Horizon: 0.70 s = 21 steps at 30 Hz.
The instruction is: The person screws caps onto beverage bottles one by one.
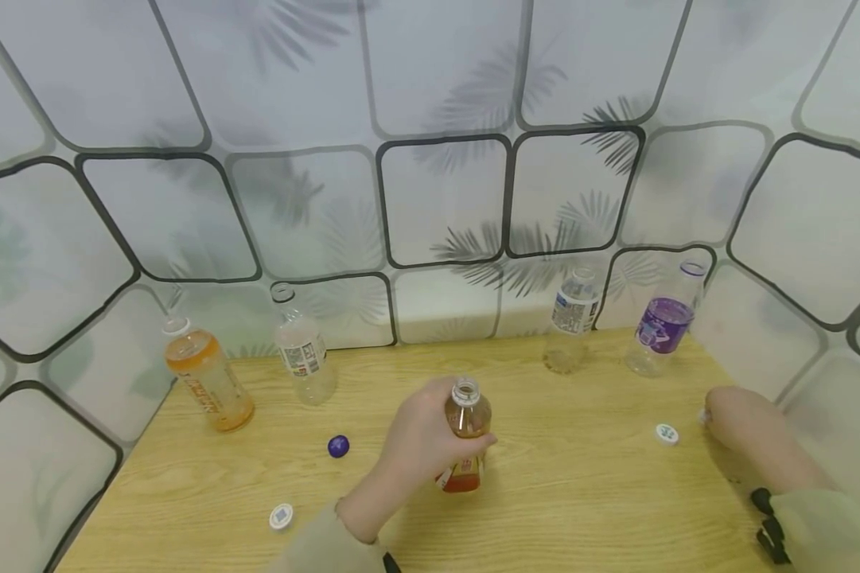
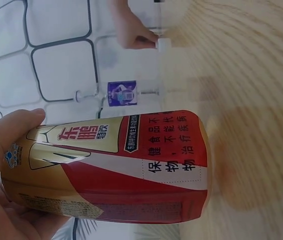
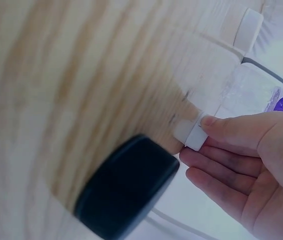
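In the head view, the red bottle [image 1: 468, 420] is at the middle of the table [image 1: 580, 509], its mouth open; the left hand [image 1: 424, 434] grasps it from its left side. Left of the red bottle lie a blue cap [image 1: 338, 446] and, nearer the person, a square-marked cap [image 1: 281, 516]. Farther back on that side stand a clear bottle [image 1: 303, 362] and, beyond it, an orange bottle [image 1: 211, 386]. Behind and right of the red bottle stand a label bottle [image 1: 573, 322] and a purple bottle [image 1: 662, 328]. Well to its right are a green-marked cap [image 1: 667, 434] and the right hand [image 1: 737, 418], pinching a white cap [image 1: 703, 415].

In the left wrist view, fingers and thumb wrap the red bottle's upper part, above its red lower label; whether its base touches the table I cannot tell. The purple bottle and right hand show behind it.

In the right wrist view, well apart from the red bottle, thumb and fingers pinch the white cap. A black round piece [image 3: 126, 187] shows close to the camera.
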Tool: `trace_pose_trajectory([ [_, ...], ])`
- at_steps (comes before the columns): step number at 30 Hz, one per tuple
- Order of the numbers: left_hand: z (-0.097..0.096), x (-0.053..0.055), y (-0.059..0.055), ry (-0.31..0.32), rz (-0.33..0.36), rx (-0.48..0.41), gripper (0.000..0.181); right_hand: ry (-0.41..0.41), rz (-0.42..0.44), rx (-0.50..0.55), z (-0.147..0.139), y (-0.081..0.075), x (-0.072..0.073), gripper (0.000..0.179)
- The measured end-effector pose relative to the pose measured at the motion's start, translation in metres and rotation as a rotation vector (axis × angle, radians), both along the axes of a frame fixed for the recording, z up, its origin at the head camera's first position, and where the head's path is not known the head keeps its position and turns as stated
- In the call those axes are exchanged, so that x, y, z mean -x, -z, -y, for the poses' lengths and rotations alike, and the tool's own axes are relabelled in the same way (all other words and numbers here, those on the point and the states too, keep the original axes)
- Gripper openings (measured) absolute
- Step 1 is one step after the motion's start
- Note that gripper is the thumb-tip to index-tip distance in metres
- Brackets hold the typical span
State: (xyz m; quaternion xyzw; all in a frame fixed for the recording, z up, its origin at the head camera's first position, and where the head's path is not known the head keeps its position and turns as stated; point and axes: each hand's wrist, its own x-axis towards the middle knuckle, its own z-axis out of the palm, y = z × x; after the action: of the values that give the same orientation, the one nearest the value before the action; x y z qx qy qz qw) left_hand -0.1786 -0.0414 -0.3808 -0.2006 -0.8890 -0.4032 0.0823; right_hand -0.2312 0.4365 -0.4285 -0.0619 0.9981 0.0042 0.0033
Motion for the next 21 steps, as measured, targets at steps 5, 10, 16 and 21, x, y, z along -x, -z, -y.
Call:
trace_pose_trajectory([
  [5,-0.002,-0.001,0.005,0.007,0.020,-0.024,0.066,0.005,-0.012,-0.002,0.002,0.000,-0.002,0.016],
  [10,-0.002,-0.002,0.009,0.006,0.020,-0.054,0.067,0.007,-0.028,-0.007,0.003,-0.001,-0.003,0.016],
  [16,-0.002,-0.002,0.011,0.005,0.029,-0.063,0.067,0.016,-0.035,-0.002,0.003,-0.001,-0.005,0.016],
  [21,-0.001,-0.001,0.013,0.012,0.036,-0.057,0.069,0.009,-0.024,0.011,0.002,0.000,-0.004,0.016],
])
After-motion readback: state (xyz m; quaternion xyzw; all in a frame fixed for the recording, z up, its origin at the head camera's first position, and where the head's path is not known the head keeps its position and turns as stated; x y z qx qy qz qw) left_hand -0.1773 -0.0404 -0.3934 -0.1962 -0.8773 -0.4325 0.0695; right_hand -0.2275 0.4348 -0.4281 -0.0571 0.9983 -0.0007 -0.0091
